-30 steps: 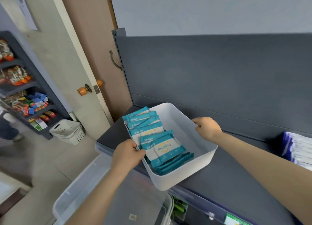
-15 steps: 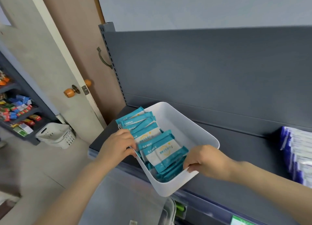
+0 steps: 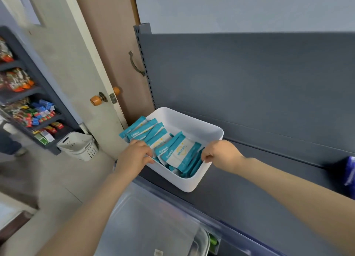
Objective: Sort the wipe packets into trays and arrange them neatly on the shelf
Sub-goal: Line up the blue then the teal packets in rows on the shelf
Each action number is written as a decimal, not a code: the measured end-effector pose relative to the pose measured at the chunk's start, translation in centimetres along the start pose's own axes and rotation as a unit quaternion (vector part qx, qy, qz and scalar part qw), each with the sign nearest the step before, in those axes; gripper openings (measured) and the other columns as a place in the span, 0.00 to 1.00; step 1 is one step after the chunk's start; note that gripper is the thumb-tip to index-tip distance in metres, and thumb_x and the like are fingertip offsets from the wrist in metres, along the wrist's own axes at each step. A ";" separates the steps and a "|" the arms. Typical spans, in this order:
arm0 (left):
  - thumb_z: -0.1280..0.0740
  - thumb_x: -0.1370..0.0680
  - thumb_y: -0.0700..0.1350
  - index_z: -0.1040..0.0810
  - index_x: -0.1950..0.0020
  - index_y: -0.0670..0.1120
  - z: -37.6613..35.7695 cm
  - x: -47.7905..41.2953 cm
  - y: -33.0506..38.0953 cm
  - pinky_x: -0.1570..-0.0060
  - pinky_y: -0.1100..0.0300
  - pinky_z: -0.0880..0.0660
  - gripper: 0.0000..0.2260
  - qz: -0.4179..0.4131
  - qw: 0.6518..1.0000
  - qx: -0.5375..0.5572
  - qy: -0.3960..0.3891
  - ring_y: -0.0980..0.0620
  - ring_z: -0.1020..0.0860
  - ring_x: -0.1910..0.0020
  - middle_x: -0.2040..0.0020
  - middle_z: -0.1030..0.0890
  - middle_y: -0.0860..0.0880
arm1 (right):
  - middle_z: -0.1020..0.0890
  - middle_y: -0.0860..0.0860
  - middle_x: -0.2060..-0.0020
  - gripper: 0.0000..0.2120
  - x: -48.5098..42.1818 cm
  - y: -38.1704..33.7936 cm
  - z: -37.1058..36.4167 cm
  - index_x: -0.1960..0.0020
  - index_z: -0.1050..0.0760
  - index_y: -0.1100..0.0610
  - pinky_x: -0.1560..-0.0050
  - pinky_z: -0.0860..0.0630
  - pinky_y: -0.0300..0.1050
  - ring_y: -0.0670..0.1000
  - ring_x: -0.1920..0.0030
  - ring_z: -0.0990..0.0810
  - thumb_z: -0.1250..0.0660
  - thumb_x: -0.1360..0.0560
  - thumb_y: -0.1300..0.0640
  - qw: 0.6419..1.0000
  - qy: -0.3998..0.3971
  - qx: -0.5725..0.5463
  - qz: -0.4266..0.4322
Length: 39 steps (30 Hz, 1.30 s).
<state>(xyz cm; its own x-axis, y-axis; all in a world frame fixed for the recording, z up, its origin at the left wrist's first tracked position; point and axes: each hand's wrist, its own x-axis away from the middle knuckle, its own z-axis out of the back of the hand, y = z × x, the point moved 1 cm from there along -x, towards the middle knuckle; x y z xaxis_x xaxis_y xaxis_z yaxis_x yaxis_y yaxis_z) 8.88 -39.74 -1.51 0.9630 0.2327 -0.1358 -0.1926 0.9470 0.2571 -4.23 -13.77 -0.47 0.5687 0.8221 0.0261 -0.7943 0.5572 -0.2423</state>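
A white tray (image 3: 192, 121) sits at the left end of the dark grey shelf (image 3: 240, 188), turned at an angle. Several teal and white wipe packets (image 3: 176, 152) stand and lean inside it, filling its left half. My left hand (image 3: 134, 156) grips the tray's near left rim, fingers curled over the edge. My right hand (image 3: 221, 154) grips the near right rim, fingers hooked inside the wall. The tray's right half holds nothing.
A clear plastic bin (image 3: 153, 223) stands below the shelf's front edge. Blue packets (image 3: 348, 171) lie at the shelf's far right. A door with an orange knob (image 3: 96, 100) is at left, with a white basket (image 3: 78, 146) and a stocked rack (image 3: 28, 111) beyond.
My right hand moved from the tray's far rim to its near right rim and took hold. My left hand shifted onto the near left rim. The tray has turned slightly on the shelf.
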 end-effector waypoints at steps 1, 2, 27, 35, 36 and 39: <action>0.28 0.27 0.49 0.18 0.53 0.48 0.3 0.0 -0.1 0.51 0.60 0.29 0.07 0.005 1.000 -0.011 -0.017 0.52 0.30 0.44 0.52 0.25 0.53 | 0.18 0.46 0.50 0.10 -0.1 -0.2 0.3 0.49 0.18 0.52 0.49 0.28 0.42 0.49 0.48 0.23 0.36 0.25 0.61 1.000 -0.013 0.004 0.000; 0.29 0.26 0.48 0.19 0.51 0.49 0.5 0.1 -0.1 0.52 0.61 0.30 0.06 0.009 0.999 -0.019 -0.029 0.53 0.30 0.43 0.50 0.25 0.53 | 0.18 0.45 0.49 0.10 -0.1 -0.2 0.7 0.49 0.19 0.52 0.49 0.28 0.41 0.48 0.48 0.23 0.36 0.25 0.60 0.999 -0.033 0.003 0.002; 0.32 0.28 0.61 0.28 0.47 0.48 1.7 -7.7 2.9 0.58 0.55 0.26 0.19 0.145 0.984 -0.061 -0.084 0.48 0.23 0.54 0.50 0.21 0.49 | 0.22 0.50 0.45 0.17 -6.1 -2.5 1.8 0.39 0.28 0.53 0.45 0.30 0.48 0.54 0.42 0.26 0.32 0.26 0.51 0.993 0.037 0.087 0.073; 0.30 0.28 0.58 0.29 0.51 0.46 7.9 -10.9 13.1 0.63 0.54 0.32 0.18 0.011 0.997 0.032 0.064 0.45 0.25 0.57 0.57 0.24 0.50 | 0.21 0.51 0.47 0.16 3.1 2.0 10.6 0.39 0.30 0.54 0.51 0.29 0.48 0.55 0.46 0.25 0.34 0.25 0.57 0.976 0.182 0.010 -0.122; 0.30 0.28 0.58 0.29 0.50 0.47 7.6 -11.2 14.6 0.63 0.54 0.31 0.17 -0.013 0.997 0.047 0.061 0.46 0.25 0.56 0.56 0.24 0.51 | 0.21 0.52 0.48 0.16 4.5 3.0 10.9 0.38 0.31 0.54 0.52 0.28 0.49 0.56 0.47 0.25 0.34 0.25 0.57 0.973 0.174 0.026 -0.152; 0.29 0.28 0.57 0.28 0.49 0.50 5.6 -11.3 19.1 0.63 0.56 0.33 0.15 -0.068 0.994 0.083 0.033 0.48 0.25 0.57 0.56 0.24 0.54 | 0.21 0.51 0.49 0.15 8.9 5.8 10.6 0.38 0.32 0.53 0.55 0.27 0.49 0.56 0.49 0.24 0.35 0.24 0.56 0.962 0.136 0.072 -0.227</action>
<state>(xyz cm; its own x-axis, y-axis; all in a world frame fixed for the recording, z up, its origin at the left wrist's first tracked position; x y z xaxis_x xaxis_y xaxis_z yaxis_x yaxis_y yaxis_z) -4.66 -25.51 10.31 0.9624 0.1238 -0.2419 -0.0219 0.9227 0.3850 -6.05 -2.03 8.60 0.8830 0.4407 -0.1614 -0.4616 0.8778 -0.1279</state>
